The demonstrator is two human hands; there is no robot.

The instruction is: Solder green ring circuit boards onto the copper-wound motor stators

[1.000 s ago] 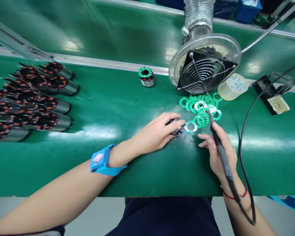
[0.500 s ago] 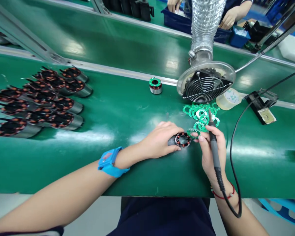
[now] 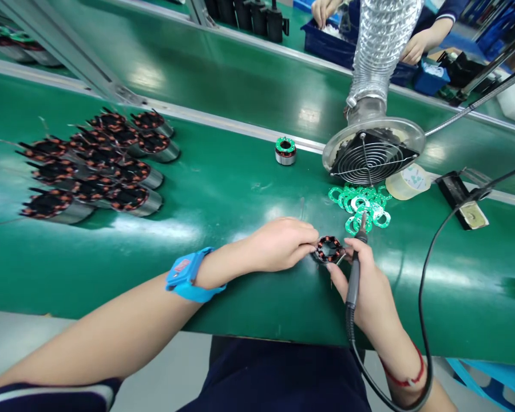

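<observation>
A motor stator [image 3: 328, 249] with copper windings and a dark core stands between my two hands. My left hand [image 3: 285, 245] has its fingertips pinched together at the stator's left rim. In my right hand [image 3: 371, 286] is a soldering iron [image 3: 353, 280], gripped with its tip angled up and away from me. That hand's thumb and fingertips also touch the stator's right side. A thin pale edge shows by those fingertips, too small to make out. Just beyond lies a loose pile of green ring-shaped circuit boards [image 3: 360, 203].
Several wound stators [image 3: 133, 197] stand grouped at the left. One stator topped with a green board [image 3: 285, 151] stands at the back. A fume extractor [image 3: 371, 157] hangs over the boards. Right of it are a tape roll [image 3: 407, 182] and an iron stand [image 3: 459, 194]. A co-worker's hands [image 3: 420, 46] show behind.
My left hand has shifted from around the stator to a pinch at its rim. My right hand has moved in against the stator; the green ring it held no longer shows clearly.
</observation>
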